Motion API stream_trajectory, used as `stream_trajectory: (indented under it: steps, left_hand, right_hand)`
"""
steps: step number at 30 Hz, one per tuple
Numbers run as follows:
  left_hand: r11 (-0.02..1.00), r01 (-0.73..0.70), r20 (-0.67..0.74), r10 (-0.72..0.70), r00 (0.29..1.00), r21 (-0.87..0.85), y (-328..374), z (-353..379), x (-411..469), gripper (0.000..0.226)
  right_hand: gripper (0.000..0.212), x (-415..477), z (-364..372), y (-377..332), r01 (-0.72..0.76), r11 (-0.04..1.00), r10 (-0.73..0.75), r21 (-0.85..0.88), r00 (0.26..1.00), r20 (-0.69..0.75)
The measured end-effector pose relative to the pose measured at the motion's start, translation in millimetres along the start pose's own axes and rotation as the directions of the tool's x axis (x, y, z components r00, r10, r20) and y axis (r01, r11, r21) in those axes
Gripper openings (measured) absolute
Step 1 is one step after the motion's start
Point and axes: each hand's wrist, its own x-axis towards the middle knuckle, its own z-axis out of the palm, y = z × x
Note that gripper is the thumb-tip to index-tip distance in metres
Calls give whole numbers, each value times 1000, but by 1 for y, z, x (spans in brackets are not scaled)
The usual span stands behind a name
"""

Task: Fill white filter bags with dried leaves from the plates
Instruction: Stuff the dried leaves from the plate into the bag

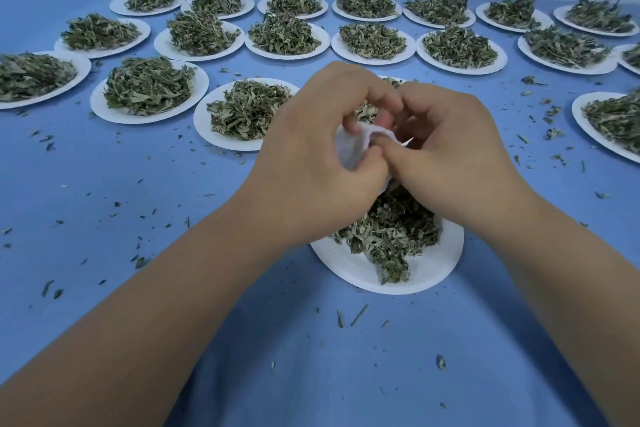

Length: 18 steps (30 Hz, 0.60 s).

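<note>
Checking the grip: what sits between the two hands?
Head view: a white filter bag, pinched by left hand and right hand, over the near plate.

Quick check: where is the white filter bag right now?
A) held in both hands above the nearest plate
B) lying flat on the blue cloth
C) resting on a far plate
A: the left hand and right hand both pinch the white filter bag over the nearest plate of dried leaves.
</note>
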Motion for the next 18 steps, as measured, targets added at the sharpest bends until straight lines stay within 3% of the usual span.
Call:
stream_trajectory:
  steps: [4,7,9,14,18]
  left_hand:
    - [997,-80,217,79,973,-6,-10,-17,0,65]
    - [996,-14,370,-21,929,92,-23,-25,2,104]
    - [995,36,386,-68,920,90,-28,-23,2,112]
    - [975,-2,237,-52,970,224,-36,-11,3,81]
    - [964,87,181,-135,974,251,-44,-17,6,63]
  right_hand:
    - [11,1,-5,2,-32,978,33,207,999,1]
    - [20,2,-9,-1,-11,942,19,337,1000,-19]
    - [26,3,-9,-1,-10,924,22,383,999,-25]
    - [26,0,-4,-5,-37,916,54,399,998,-34]
    - [17,-3,-11,-7,55,959,-8,278,986,-169]
